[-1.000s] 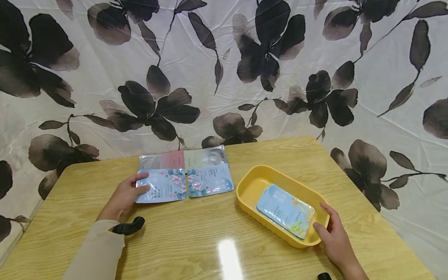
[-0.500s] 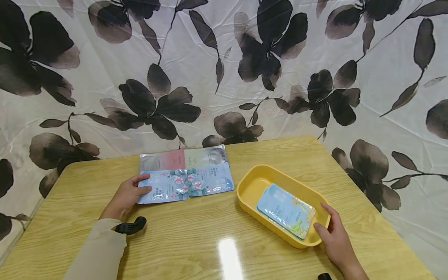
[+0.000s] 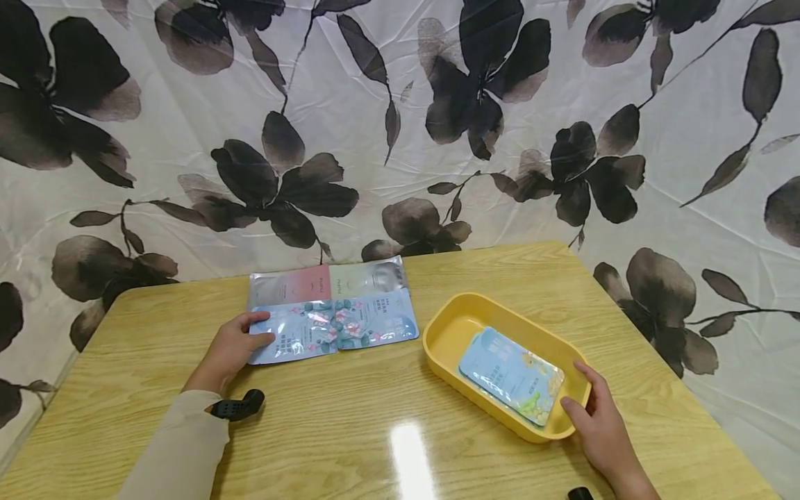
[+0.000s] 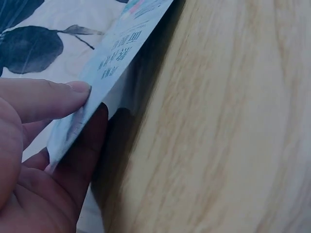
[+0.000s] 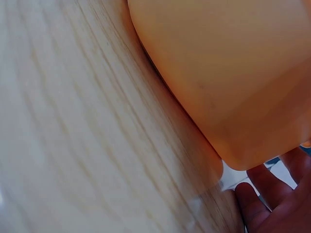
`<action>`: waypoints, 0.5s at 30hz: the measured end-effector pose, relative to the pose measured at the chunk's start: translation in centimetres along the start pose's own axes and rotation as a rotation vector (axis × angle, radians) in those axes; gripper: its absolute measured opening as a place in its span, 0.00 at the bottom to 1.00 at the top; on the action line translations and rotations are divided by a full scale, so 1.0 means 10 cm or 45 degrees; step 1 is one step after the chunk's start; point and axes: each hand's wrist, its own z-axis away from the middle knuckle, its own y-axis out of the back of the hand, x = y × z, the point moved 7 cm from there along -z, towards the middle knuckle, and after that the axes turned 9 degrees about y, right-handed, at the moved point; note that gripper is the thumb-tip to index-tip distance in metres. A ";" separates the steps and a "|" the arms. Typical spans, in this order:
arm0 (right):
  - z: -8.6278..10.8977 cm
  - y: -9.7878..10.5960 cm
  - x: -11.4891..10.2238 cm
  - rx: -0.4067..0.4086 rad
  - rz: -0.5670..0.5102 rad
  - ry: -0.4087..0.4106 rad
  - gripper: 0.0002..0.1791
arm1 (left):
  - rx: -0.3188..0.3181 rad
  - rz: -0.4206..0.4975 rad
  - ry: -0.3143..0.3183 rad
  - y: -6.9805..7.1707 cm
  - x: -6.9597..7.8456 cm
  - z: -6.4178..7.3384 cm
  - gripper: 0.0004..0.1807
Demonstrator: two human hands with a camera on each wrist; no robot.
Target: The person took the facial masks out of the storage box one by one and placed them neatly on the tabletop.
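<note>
Here, in the head view, your left hand point(image 3: 231, 347) pinches the left end of a blue floral sachet point(image 3: 300, 333) above the wooden table point(image 3: 312, 417), its long axis running rightward from your fingers to a matching sachet point(image 3: 381, 321); your right hand point(image 3: 601, 427), farther off, grips the yellow basin point(image 3: 446, 337). In the left wrist view, your thumb above and fingers beneath hold its tilted edge. In the right wrist view, fingers show at the basin's rounded end.

The left sleeve point(image 3: 177, 448) is plain cream, with a black, curved, dotted device point(image 3: 240, 406) at its cuff; a black piece point(image 3: 580, 494) shows near the right wrist point(image 3: 627, 473).
</note>
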 end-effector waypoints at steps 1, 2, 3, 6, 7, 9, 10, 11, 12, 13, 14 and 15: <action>0.00 0.00 0.00 -0.002 -0.005 0.002 0.32 | 0.001 -0.026 0.004 0.01 0.01 0.01 0.35; 0.00 0.00 0.00 -0.002 -0.011 0.003 0.32 | 0.000 -0.059 0.005 0.01 0.01 0.01 0.36; -0.01 0.00 0.00 -0.003 -0.015 0.002 0.32 | -0.005 -0.092 0.000 0.02 0.03 0.02 0.37; -0.01 0.00 -0.01 -0.006 -0.025 0.001 0.32 | -0.023 -0.208 -0.028 0.04 0.08 0.04 0.39; -0.01 0.00 -0.01 -0.006 -0.023 -0.001 0.32 | -0.026 -0.245 -0.043 0.05 0.10 0.05 0.39; -0.01 0.00 -0.01 -0.006 -0.018 -0.003 0.32 | -0.035 -0.312 -0.066 0.06 0.13 0.06 0.41; -0.01 0.00 -0.01 -0.006 -0.017 -0.004 0.32 | -0.037 -0.341 -0.070 0.07 0.14 0.07 0.41; -0.01 0.00 -0.01 -0.007 -0.017 -0.007 0.32 | -0.041 -0.357 -0.068 0.08 0.15 0.08 0.42; -0.01 0.00 -0.01 -0.008 -0.015 -0.009 0.32 | -0.040 -0.379 -0.068 0.08 0.16 0.08 0.43; -0.01 0.00 -0.01 -0.009 -0.015 -0.010 0.32 | -0.035 -0.395 -0.064 0.09 0.16 0.09 0.43; -0.01 0.00 -0.01 -0.010 -0.018 -0.012 0.32 | -0.035 -0.405 -0.061 0.10 0.17 0.09 0.43; 0.00 0.00 -0.01 -0.011 -0.021 -0.013 0.32 | -0.032 -0.411 -0.060 0.11 0.17 0.10 0.44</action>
